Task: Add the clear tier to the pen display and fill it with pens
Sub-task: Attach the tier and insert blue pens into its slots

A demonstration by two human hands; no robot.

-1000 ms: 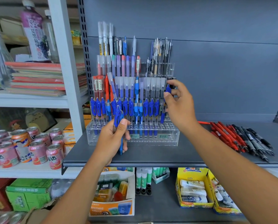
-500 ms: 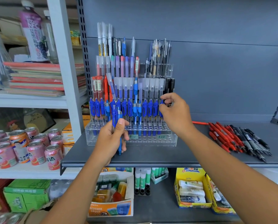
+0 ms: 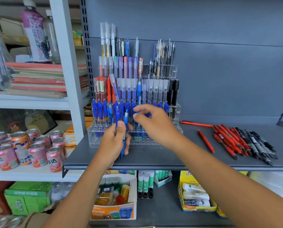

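Blue pens point(image 3: 126, 116) are gripped upright in the left hand point(image 3: 114, 142) before the clear tier point(image 3: 94, 139), which is set at the foot of the display point(image 3: 174, 70), partly filled. The right hand point(image 3: 155, 125) is held beside the pen tops, thumb and forefinger nearly together; whether anything is pinched cannot be told. If one pen is drawn carelessly, the rest may be dropped or the standing row point(image 3: 99, 109) knocked
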